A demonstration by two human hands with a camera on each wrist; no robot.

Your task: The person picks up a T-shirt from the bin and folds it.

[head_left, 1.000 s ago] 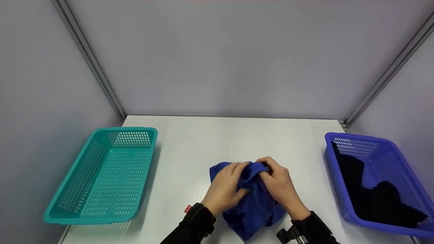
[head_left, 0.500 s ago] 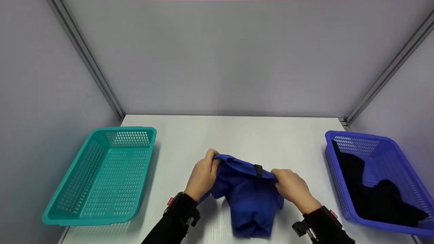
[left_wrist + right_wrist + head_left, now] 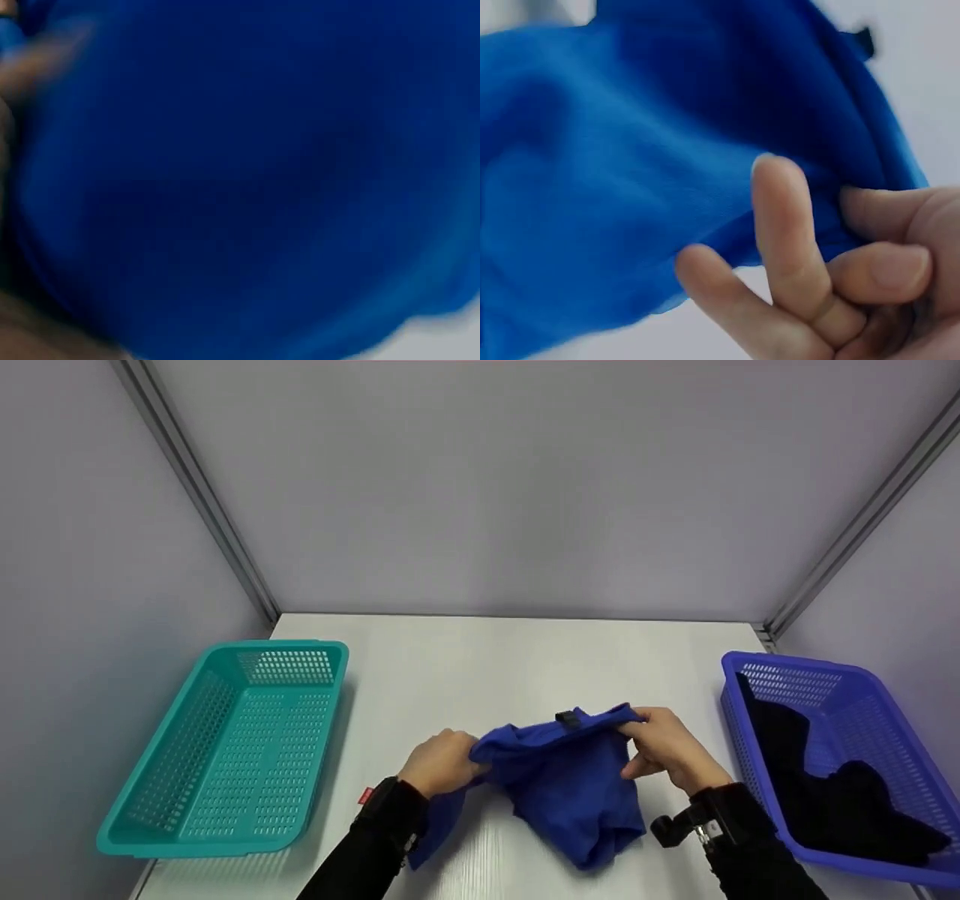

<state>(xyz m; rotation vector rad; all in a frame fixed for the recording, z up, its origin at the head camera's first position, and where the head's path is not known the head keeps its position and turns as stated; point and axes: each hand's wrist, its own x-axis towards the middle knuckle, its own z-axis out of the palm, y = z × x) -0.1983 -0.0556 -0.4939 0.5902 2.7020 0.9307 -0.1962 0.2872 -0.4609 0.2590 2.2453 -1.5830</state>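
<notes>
A blue garment with a small black label on its upper edge is stretched between both hands above the white table. My left hand grips its left end, and a fold of the cloth hangs below that wrist. My right hand pinches the right end of the upper edge. In the right wrist view, several fingers extend past the pinched cloth. Blurred blue cloth fills most of the left wrist view and hides much of that hand. The garment's exact kind cannot be told.
A teal plastic basket with nothing in it stands at the left of the white table. At the right, a purple-blue basket holds black cloth. Grey panels enclose the table's back and sides.
From a bunched heap under both hands, the garment has been pulled out sideways. Over the last half second, the left hand has dropped lower and the right has moved up and right.
</notes>
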